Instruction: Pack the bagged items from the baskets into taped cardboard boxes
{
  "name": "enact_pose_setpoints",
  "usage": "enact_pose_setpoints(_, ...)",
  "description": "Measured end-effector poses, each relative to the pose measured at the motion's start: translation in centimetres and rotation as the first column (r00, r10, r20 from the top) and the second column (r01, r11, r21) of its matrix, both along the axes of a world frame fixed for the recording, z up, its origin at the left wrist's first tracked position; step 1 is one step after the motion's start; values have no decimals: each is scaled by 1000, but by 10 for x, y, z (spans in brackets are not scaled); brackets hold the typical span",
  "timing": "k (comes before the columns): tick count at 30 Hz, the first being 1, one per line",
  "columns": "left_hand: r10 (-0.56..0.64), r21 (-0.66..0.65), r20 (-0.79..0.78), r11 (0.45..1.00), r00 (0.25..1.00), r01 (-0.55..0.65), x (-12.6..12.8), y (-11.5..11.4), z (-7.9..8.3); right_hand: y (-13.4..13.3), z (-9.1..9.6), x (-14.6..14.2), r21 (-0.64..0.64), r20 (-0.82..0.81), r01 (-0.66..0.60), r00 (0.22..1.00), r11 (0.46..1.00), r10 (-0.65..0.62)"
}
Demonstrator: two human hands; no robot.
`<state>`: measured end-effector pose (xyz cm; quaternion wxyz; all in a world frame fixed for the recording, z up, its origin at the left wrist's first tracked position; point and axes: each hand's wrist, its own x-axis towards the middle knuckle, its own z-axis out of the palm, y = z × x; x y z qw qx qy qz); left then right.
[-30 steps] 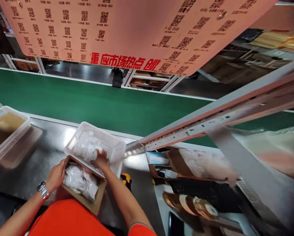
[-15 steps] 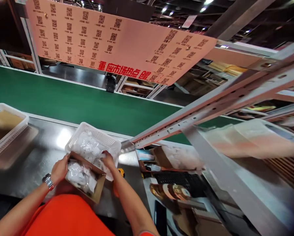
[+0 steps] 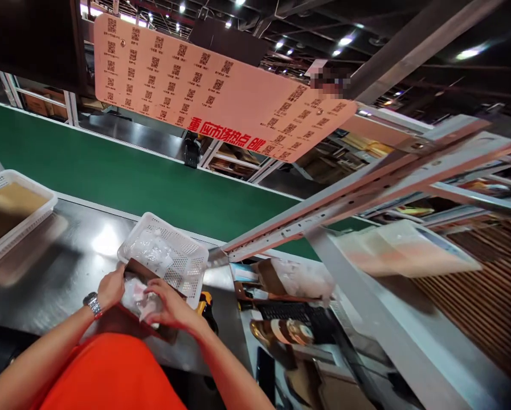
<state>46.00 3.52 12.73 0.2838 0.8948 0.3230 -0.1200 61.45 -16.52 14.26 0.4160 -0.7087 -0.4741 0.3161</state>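
My left hand (image 3: 111,287), with a silver watch at the wrist, grips the left end of a small open cardboard box (image 3: 138,266). Inside the box lie clear plastic bags (image 3: 132,293) of white items. My right hand (image 3: 170,304) is over the box opening, its curved fingers and thumb around a bag there. What the bags contain is too blurred to name. Just behind the box, a white perforated basket (image 3: 184,259) holds more clear bags (image 3: 152,250) of white pieces, mostly on its left side.
The box and basket are on a steel table (image 3: 80,239). A second white basket (image 3: 20,228) with brown cardboard stands left. Behind runs a green conveyor belt (image 3: 110,171). A yellow-black tool (image 3: 206,307) lies by my right forearm. A metal post (image 3: 289,225) slants across the right, near a keyboard (image 3: 281,310).
My right hand has moved from the basket to the box, towards me and left, and now grasps a bag there. My left hand still grips the box. The camera view has shifted slightly.
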Motion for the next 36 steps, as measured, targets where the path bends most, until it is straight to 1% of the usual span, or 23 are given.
enact_pose_setpoints(1, 10, 1, 5, 1000, 1000, -10, 0, 0, -1, -1, -2, -3, -56, 53, -91, 994, 994, 94)
enact_pose_setpoints(2, 17, 1, 10, 1000, 1000, -17, -1, 0, -2, -2, -2, -3, -88, 82, -136, 986, 987, 143)
enact_pose_setpoints(3, 21, 0, 14, 1000, 1000, -21, -1, -1, -3, -3, -2, 1, -93, 94, -146, 983, 985, 155)
enact_pose_setpoints(4, 21, -5, 19, 1000, 1000, -21, -1, -1, -3, -3, -2, 9, -77, 91, -131, 986, 988, 138)
enact_pose_setpoints(6, 22, -16, 26, 1000, 999, -21, -1, -2, -2, 1, -2, 31, -16, 42, -44, 998, 999, 45)
enact_pose_setpoints(8, 21, -29, 22, 999, 1000, -21, 0, -2, 0, 10, -9, 62, 12, -35, 93, 995, 996, -93)
enact_pose_setpoints(10, 27, -34, 13, 999, 1000, -26, 0, -3, 1, 25, -23, 93, -42, -64, 224, 972, 974, -226)
enact_pose_setpoints(12, 34, -40, 9, 999, 999, -33, 1, -4, 0, 44, -44, 120, -158, 12, 303, 952, 940, -305)
enact_pose_setpoints(13, 41, -44, 12, 998, 999, -40, 2, -4, -1, 56, -56, 130, -231, 76, 324, 946, 918, -315)
enact_pose_setpoints(14, 48, -51, 18, 998, 999, -47, 2, -5, -3, 68, -68, 139, -307, 140, 332, 943, 892, -302)
enact_pose_setpoints(16, 62, -73, 33, 996, 998, -60, 3, -6, -7, 95, -91, 149, -443, 235, 319, 943, 838, -234)
enact_pose_setpoints(18, 83, -92, 39, 993, 996, -79, 5, -7, -9, 126, -112, 152, -538, 287, 294, 945, 790, -156)
enact_pose_setpoints(21, 112, -131, 32, 986, 993, -107, 7, -8, -10, 169, -139, 149, -614, 357, 253, 934, 747, -23)
enact_pose_setpoints(23, 118, -156, 22, 981, 993, -113, 8, -8, -10, 189, -156, 142, -649, 392, 223, 918, 728, 68)
enact_pose_setpoints(24, 120, -165, 20, 980, 993, -115, 9, -8, -10, 195, -163, 138, -655, 409, 213, 907, 725, 102)
enact_pose_setpoints(25, 122, -171, 18, 978, 992, -118, 9, -8, -10, 196, -169, 135, -642, 431, 205, 893, 738, 127)
enact_pose_setpoints(26, 124, -178, 17, 977, 992, -119, 9, -8, -11, 195, -174, 132, -615, 455, 196, 880, 764, 140)
enact_pose_setpoints(29, 129, -202, 30, 972, 991, -121, 9, -7, -13, 178, -181, 128, -496, 526, 167, 839, 852, 142)
enact_pose_setpoints(31, 126, -213, 41, 970, 991, -115, 8, -6, -13, 164, -181, 130, -416, 553, 154, 825, 896, 115)
enact_pose_setpoints(33, 115, -210, 34, 972, 993, -106, 9, -6, -12, 153, -178, 137, -346, 569, 158, 819, 925, 74)
enact_pose_setpoints(36, 98, -186, 4, 978, 995, -96, 10, -6, -7, 146, -169, 152, -283, 567, 168, 823, 944, 23)
